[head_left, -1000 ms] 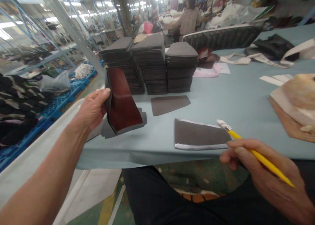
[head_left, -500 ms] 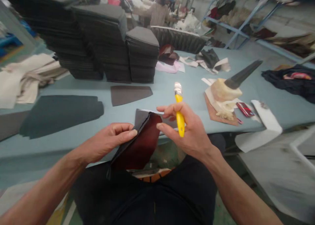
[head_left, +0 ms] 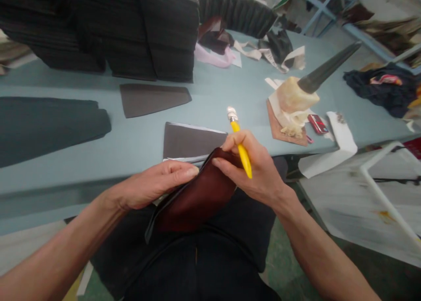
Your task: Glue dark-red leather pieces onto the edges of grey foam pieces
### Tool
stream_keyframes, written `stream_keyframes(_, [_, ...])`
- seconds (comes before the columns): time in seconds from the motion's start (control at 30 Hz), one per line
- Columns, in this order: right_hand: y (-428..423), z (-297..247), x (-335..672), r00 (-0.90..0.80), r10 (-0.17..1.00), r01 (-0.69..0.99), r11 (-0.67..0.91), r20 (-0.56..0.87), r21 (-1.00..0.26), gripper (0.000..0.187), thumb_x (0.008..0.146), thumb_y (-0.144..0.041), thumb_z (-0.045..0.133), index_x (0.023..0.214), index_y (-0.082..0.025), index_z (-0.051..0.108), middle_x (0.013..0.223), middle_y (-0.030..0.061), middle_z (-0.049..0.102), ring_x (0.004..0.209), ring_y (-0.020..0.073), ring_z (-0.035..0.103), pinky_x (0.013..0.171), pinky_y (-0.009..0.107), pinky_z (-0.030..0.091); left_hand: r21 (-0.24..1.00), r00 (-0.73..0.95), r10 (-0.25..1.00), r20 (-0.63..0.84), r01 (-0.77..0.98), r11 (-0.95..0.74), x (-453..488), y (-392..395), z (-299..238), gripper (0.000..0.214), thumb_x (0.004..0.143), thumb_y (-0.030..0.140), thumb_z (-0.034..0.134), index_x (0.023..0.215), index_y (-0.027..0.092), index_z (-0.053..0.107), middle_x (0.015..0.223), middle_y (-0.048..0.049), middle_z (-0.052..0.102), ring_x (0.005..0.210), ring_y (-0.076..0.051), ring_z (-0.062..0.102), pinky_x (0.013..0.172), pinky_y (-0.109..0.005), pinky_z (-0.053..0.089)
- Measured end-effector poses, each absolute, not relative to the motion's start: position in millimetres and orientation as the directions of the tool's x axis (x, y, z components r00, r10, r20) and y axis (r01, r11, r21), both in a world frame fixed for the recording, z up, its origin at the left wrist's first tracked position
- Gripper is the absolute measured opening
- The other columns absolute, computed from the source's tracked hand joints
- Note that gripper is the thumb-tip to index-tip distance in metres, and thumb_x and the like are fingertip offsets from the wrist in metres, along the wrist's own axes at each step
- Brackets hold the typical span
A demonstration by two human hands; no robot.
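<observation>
Over my lap, a dark red leather piece (head_left: 200, 200) with a black folded edge slopes up toward the right. My left hand (head_left: 154, 182) is closed on its upper edge, thumb on top. At the far upper corner, my right hand (head_left: 259, 169) pinches the leather between thumb and fingertips. That same hand also carries a yellow-handled brush (head_left: 244, 154), its whitish tip pointing away from me. Just beyond the leather lies a grey-brown trapezoid piece (head_left: 194, 141) with white edges, flat on the table. Fingers under the leather are partly hidden.
Tall stacks of dark pieces (head_left: 167, 37) stand at the back left. A dark green panel (head_left: 49, 125) and a brown panel (head_left: 153, 100) lie nearer. To the right sit a pale crusted block (head_left: 296, 94) with a dark tapered stick, a red box (head_left: 317, 123) and a white strip (head_left: 338, 138).
My right fingers have come from being spread apart to pinching the leather's corner. The leather and left hand have moved slightly right, and the view has tilted down.
</observation>
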State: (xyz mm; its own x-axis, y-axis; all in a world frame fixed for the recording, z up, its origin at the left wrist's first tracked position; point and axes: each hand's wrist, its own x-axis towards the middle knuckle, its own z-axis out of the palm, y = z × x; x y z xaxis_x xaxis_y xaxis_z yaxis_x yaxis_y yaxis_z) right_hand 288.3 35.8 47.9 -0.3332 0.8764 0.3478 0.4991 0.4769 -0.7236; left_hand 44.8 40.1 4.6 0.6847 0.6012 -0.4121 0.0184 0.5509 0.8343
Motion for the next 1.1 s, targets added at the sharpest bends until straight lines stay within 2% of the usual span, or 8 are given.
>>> stream_keyframes(0.1, [30.4, 40.3, 300.0, -0.211, 0.885, 0.582, 0.454, 0.414, -0.674, 0.020, 0.091, -0.025, 0.075, 0.098, -0.026, 0.057, 0.085, -0.0046, 0.064, 0.068, 0.0115, 0.058, 0.064, 0.025, 0.051, 0.781, 0.679, 0.609, -0.410, -0.083, 0.618, 48.7, 32.2, 2.2, 0.056, 0.079, 0.074, 0.082, 0.096, 0.021, 0.083, 0.090, -0.0089, 0.082, 0.077, -0.022, 0.073, 0.069, -0.028, 0.059])
stream_keyframes(0.23, [23.0, 29.0, 317.2, -0.074, 0.885, 0.618, 0.403, 0.460, -0.675, 0.020, 0.091, -0.025, 0.077, 0.098, -0.027, 0.059, 0.088, -0.0033, 0.064, 0.076, 0.0135, 0.063, 0.071, 0.027, 0.054, 0.704, 0.725, 0.542, -0.424, -0.113, 0.702, 42.9, 19.7, -3.0, 0.069, 0.078, 0.084, 0.075, 0.105, 0.021, 0.085, 0.099, -0.0113, 0.085, 0.084, -0.027, 0.079, 0.074, -0.031, 0.063])
stream_keyframes(0.4, [14.8, 20.6, 334.6, 0.092, 0.862, 0.659, 0.323, 0.499, -0.679, 0.022, 0.089, -0.027, 0.081, 0.096, -0.027, 0.061, 0.090, -0.0019, 0.068, 0.082, 0.0158, 0.069, 0.079, 0.030, 0.058, 0.643, 0.696, 0.613, -0.374, -0.282, 0.712, 28.0, -3.6, -27.4, 0.064, 0.078, 0.074, 0.083, 0.119, 0.024, 0.084, 0.120, -0.0109, 0.084, 0.107, -0.028, 0.081, 0.087, -0.031, 0.066])
stream_keyframes(0.6, [11.3, 10.7, 342.0, 0.238, 0.834, 0.636, 0.253, 0.497, -0.729, 0.026, 0.088, -0.037, 0.084, 0.095, -0.026, 0.061, 0.092, 0.0009, 0.069, 0.085, 0.0202, 0.071, 0.085, 0.039, 0.061, 0.593, 0.645, 0.687, -0.335, -0.422, 0.686, 48.2, -39.0, -53.5, 0.060, 0.075, 0.061, 0.091, 0.122, 0.026, 0.082, 0.117, -0.0106, 0.084, 0.113, -0.030, 0.079, 0.098, -0.036, 0.064])
stream_keyframes(0.7, [8.7, 11.3, 341.1, 0.244, 0.821, 0.627, 0.272, 0.515, -0.730, 0.026, 0.089, -0.036, 0.083, 0.096, -0.027, 0.060, 0.092, 0.0011, 0.069, 0.084, 0.0202, 0.071, 0.085, 0.039, 0.062, 0.648, 0.559, 0.727, -0.399, -0.389, 0.655, 63.2, -49.9, -59.1, 0.064, 0.073, 0.058, 0.093, 0.126, 0.024, 0.079, 0.129, -0.0103, 0.081, 0.125, -0.032, 0.074, 0.116, -0.045, 0.055])
stream_keyframes(0.87, [-3.2, 24.8, 338.4, 0.045, 0.795, 0.683, 0.417, 0.605, -0.599, 0.029, 0.088, -0.021, 0.082, 0.095, -0.029, 0.055, 0.087, -0.0006, 0.066, 0.085, 0.0214, 0.075, 0.077, 0.037, 0.064, 0.897, 0.364, 0.860, -0.357, -0.123, 0.424, 69.1, -49.8, -53.7, 0.042, 0.092, 0.057, 0.076, 0.117, 0.024, 0.082, 0.124, -0.0081, 0.082, 0.125, -0.029, 0.072, 0.122, -0.046, 0.050])
stream_keyframes(0.97, [-9.7, 30.5, 336.4, -0.112, 0.803, 0.616, 0.518, 0.585, -0.593, 0.034, 0.087, -0.008, 0.076, 0.096, -0.029, 0.051, 0.084, -0.0025, 0.067, 0.080, 0.0191, 0.076, 0.067, 0.032, 0.062, 0.954, 0.257, 0.920, -0.295, 0.032, 0.297, 63.3, -46.8, -55.5, 0.042, 0.094, 0.058, 0.071, 0.115, 0.023, 0.083, 0.118, -0.0083, 0.083, 0.117, -0.029, 0.074, 0.119, -0.046, 0.053])
stream_keyframes(1.1, [-11.8, 25.1, 336.3, -0.140, 0.812, 0.539, 0.543, 0.567, -0.645, 0.038, 0.085, 0.001, 0.071, 0.099, -0.028, 0.049, 0.094, -0.0014, 0.074, 0.082, 0.0158, 0.077, 0.070, 0.029, 0.062, 0.969, 0.133, 0.960, -0.247, 0.064, 0.240, 53.4, -48.3, -66.2, 0.036, 0.091, 0.057, 0.075, 0.106, 0.026, 0.086, 0.107, -0.0085, 0.084, 0.101, -0.029, 0.076, 0.103, -0.044, 0.061])
